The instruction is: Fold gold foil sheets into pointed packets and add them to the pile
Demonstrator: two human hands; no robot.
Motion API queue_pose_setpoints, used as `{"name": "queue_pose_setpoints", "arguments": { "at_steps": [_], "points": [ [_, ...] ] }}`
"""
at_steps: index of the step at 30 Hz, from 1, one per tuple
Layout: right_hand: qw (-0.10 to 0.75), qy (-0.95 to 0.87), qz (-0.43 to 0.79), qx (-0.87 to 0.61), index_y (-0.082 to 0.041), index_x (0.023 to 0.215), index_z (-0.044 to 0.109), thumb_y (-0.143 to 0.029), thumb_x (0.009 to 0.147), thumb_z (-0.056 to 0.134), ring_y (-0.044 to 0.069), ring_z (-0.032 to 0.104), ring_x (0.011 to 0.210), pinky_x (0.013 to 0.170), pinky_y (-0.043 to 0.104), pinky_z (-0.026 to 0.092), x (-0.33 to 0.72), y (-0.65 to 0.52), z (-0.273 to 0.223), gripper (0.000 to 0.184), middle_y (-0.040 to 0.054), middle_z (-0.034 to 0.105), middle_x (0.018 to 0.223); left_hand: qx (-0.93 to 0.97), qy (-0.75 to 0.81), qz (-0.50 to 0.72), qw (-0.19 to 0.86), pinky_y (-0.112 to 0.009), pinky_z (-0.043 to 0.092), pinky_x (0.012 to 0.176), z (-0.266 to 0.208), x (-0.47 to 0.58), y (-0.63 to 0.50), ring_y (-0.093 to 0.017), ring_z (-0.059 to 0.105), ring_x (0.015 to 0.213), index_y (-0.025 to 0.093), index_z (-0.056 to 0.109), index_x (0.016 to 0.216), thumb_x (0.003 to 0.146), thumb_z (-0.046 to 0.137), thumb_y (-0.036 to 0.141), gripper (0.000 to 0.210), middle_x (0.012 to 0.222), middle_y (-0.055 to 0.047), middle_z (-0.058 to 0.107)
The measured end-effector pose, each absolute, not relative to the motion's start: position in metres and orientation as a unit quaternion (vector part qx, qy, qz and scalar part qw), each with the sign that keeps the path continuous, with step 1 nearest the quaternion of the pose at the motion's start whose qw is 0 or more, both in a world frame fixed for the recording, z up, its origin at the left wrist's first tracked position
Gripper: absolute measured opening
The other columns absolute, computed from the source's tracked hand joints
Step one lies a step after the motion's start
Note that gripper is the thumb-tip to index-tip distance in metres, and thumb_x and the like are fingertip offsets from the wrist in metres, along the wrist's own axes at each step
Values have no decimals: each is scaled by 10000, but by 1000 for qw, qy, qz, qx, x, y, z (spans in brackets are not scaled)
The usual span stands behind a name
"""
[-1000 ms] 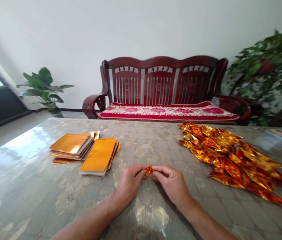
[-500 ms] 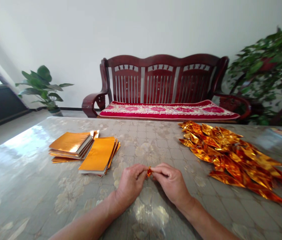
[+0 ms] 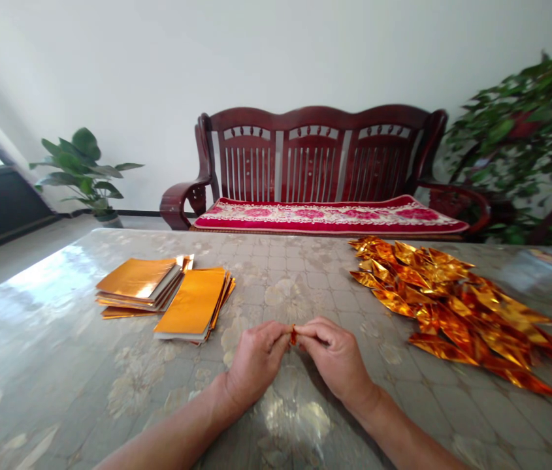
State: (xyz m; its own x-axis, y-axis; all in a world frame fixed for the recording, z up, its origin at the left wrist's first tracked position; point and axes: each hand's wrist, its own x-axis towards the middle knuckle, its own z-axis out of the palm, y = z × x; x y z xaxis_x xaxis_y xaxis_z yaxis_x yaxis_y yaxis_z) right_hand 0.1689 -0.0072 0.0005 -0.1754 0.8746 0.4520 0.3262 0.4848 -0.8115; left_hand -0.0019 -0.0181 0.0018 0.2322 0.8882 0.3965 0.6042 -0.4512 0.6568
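Note:
Between my fingertips is a small piece of shiny orange-gold foil paper (image 3: 293, 335), mostly hidden by the fingers. My left hand (image 3: 260, 356) pinches it from the left, thumb and forefinger closed. From the right, my right hand (image 3: 335, 359) pinches it the same way, so the two sets of fingertips nearly meet. Both hands are low over the table near its middle. Left of them lie two stacks of flat gold foil sheets, one nearer (image 3: 192, 301) and one farther (image 3: 136, 279). A pile of folded, pointed gold foil pieces (image 3: 452, 307) spreads on the right.
The table (image 3: 324, 431) has a glossy, flower-patterned cover. At its right edge rests a clear plastic bag (image 3: 535, 271). Beyond stands a dark red wooden bench (image 3: 312, 166) with a red patterned cushion (image 3: 334, 217). Potted plants stand at the left (image 3: 89, 170) and right (image 3: 515, 137).
The fingertips have drawn slightly closer together, and less of the foil paper shows between them. The stacks and the folded pile stay where they were.

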Motion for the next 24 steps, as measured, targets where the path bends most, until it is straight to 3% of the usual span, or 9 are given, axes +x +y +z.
{"name": "queue_pose_setpoints", "arguments": {
  "at_steps": [11,19,24],
  "points": [
    [484,-696,270,-456,-231,861,781,-161,822,629,148,660,680,665,242,519,163,-9,2,172,17,713,746,744,523,377,177,-187,421,624,1,4,-17,-105,624,632,183,709,755,849,555,125,189,691,4,695],
    [489,-717,221,-445,-238,870,775,-132,846,592,141,648,675,652,233,505,160,-14,0,213,15,699,738,763,505,382,129,-186,400,605,-1,4,-23,-97,560,599,172,675,706,875,517,127,236,637,1,630],
    [493,-711,230,-446,-237,863,771,-171,845,604,145,652,671,651,239,514,160,-10,2,180,16,701,732,745,501,400,183,-188,436,619,0,2,-17,-110,603,623,183,721,782,897,523,167,229,662,-2,667]
  ]
}}
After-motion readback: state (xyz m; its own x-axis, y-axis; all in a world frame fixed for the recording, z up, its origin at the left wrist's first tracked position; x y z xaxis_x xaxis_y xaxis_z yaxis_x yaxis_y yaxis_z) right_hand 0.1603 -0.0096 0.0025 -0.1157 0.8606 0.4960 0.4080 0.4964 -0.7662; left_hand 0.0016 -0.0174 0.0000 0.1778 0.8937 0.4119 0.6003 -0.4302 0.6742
